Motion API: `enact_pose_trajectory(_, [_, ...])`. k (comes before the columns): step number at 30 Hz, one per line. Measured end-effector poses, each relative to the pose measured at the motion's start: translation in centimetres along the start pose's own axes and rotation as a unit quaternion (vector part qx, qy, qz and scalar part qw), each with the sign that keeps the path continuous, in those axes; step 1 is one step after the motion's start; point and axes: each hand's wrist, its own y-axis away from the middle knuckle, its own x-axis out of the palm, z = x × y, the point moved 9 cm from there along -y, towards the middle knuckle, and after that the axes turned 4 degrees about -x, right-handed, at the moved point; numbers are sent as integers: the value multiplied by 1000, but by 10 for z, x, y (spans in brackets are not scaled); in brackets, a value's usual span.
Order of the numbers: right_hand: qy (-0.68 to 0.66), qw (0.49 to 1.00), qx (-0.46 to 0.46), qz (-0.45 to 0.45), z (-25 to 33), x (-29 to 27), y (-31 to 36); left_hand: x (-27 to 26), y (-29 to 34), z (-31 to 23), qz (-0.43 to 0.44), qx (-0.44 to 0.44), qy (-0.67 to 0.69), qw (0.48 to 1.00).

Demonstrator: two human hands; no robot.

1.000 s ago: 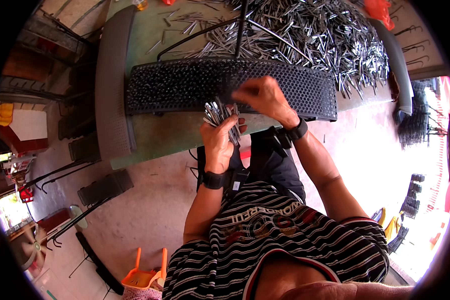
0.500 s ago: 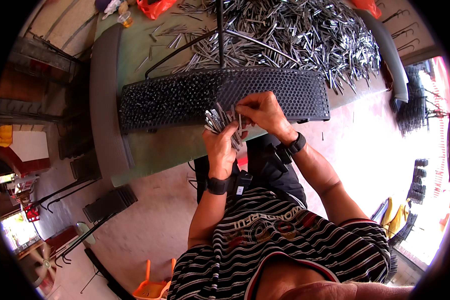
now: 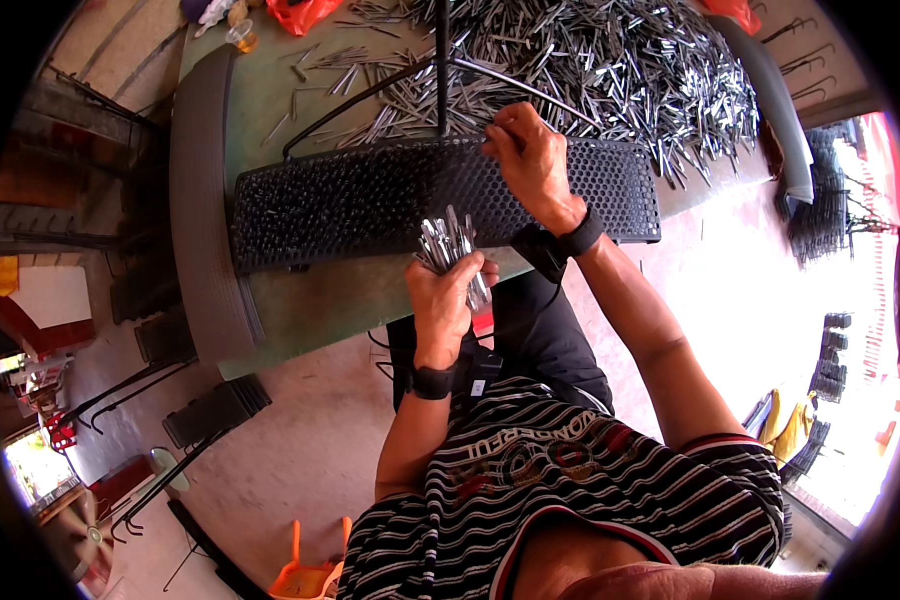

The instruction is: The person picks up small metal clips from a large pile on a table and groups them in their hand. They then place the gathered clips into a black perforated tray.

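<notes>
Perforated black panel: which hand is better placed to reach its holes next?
Probably the right hand: it appears over the panel, while the left hand grips a bundle of metal strips.

the place looks like a small workshop. its green-topped bench (image 3: 310, 320) carries a great heap of loose, thin metal strips (image 3: 620, 70) and a long black panel (image 3: 610, 185) punched all over with holes. a stack of long grey panels (image 3: 205, 200) lies at the bench's left end, dark metalwork (image 3: 815, 205) is massed near the bright right side, and black hooked rods (image 3: 148, 492) jut out over the bare, pale floor (image 3: 270, 460) at lower left.
</notes>
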Motion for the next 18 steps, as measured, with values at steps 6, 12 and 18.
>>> enact_pose_trajectory(6, [15, 1000, -14, 7, -13, 12, -1, -10, -3, 4, -12, -3, 14, 1000])
enact_pose_trajectory(12, [193, 969, -149, 42, 7, 19, -1, -13, -1, 2, -15, -14, 6, 1000])
enact_pose_trajectory(18, [-111, 922, 142, 342, -8, 53, 43, -1, -2, 5, 35, -43, 16, 998])
